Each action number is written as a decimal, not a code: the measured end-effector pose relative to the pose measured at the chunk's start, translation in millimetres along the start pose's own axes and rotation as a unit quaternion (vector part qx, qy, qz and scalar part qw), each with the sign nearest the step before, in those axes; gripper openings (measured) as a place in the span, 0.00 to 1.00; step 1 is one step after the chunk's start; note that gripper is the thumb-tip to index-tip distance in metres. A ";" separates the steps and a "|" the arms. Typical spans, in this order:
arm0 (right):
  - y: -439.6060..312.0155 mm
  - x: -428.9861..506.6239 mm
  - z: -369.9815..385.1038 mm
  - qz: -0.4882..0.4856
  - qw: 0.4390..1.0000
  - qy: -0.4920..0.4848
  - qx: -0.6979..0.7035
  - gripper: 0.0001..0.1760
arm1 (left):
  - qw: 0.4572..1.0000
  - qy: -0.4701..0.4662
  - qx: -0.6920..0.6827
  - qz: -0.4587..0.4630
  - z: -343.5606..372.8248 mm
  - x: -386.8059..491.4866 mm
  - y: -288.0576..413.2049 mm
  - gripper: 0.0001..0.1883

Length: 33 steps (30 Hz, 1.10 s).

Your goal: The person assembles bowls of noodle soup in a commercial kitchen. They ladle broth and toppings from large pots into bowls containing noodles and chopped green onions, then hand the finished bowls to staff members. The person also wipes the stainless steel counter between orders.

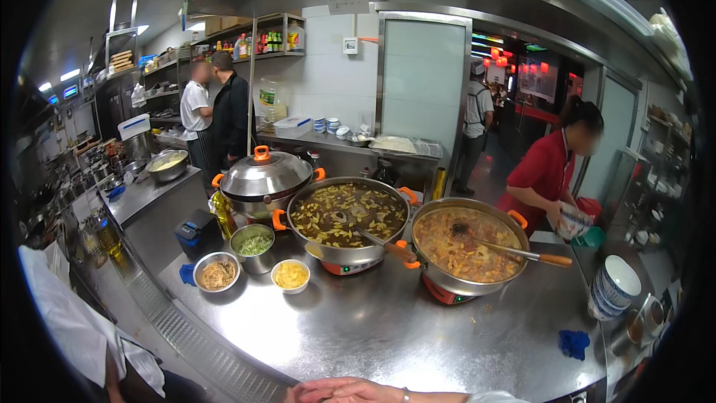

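Observation:
At the bottom edge my right hand (pixel 352 389) reaches in from the right, its fingers pointing left, with a bracelet at the wrist. The frame cuts it off low, so whatever lies under the palm is hidden. My left hand is out of view. Before me is a stainless steel counter (pixel 358 336). Beyond the hand stand a white bowl of yellow food pieces (pixel 290 276), a metal bowl of pale shreds (pixel 217 275) and a steel pot of chopped greens (pixel 252 245). A wide pan of dark broth (pixel 341 215) and a pan of reddish-brown stew (pixel 464 240) sit on red electric burners.
Ladle handles (pixel 554 259) jut over the pan rims. A lidded pan (pixel 265 176) stands behind left. Stacked patterned bowls (pixel 612 291) and a blue cloth (pixel 574 344) are at right. Someone in red (pixel 540 173) holds a bowl; a white-clad person (pixel 72 313) is at left.

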State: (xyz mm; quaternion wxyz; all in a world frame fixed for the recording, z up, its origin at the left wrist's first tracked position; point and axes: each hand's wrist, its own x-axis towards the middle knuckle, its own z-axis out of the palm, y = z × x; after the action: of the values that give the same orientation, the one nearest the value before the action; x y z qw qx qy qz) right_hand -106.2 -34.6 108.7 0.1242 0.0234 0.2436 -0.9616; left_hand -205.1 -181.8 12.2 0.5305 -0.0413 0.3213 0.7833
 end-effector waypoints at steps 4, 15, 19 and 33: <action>37.3 41.0 -102.9 -0.028 0.951 0.252 -0.180 0.22 | 0.786 0.070 0.540 0.292 28.1 -4.2 42.3 0.16; 86.0 -179.4 -213.7 -0.207 0.180 0.617 -0.737 0.22 | 0.575 0.050 0.684 0.445 -113.6 160.6 33.7 0.10; 124.1 -282.6 -253.9 -0.071 0.118 0.790 -0.598 0.31 | 0.534 0.051 0.745 0.396 -99.7 167.3 5.1 0.26; 127.7 -264.6 -230.2 -0.015 0.140 0.862 -0.488 0.34 | 0.461 0.090 0.822 0.323 -76.0 157.1 -6.8 0.31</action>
State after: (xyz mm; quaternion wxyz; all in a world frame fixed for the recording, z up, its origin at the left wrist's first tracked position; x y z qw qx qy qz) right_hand 178.4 26.2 -125.0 -0.1959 0.7675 0.6104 0.0023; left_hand -288.4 -95.4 -114.7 -0.0035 0.4501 0.8530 0.2644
